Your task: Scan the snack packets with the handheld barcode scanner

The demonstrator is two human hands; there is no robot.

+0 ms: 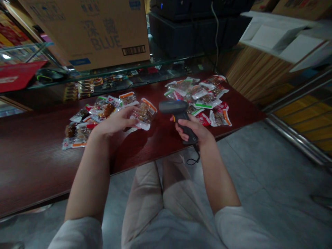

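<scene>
My right hand (190, 128) is wrapped round the handle of a dark barcode scanner (174, 107), whose head points left. A thin black wrist loop hangs from the handle's base. In my left hand (118, 121) is a clear snack packet (145, 113) with an orange edge and a printed label, held just above the table in front of the scanner. Beneath and beyond my left hand lies a loose pile of similar packets (81, 133). A second pile of packets (206, 91), some red and some green-edged, lies past the scanner on the right.
The dark red wooden table (31, 145) runs across in front of me. A large cardboard box (85, 34) rests on a glass shelf (166, 64) behind it, near a black mouse (50, 75). At right are stacked cardboard (249, 69) and a metal rack (295, 138).
</scene>
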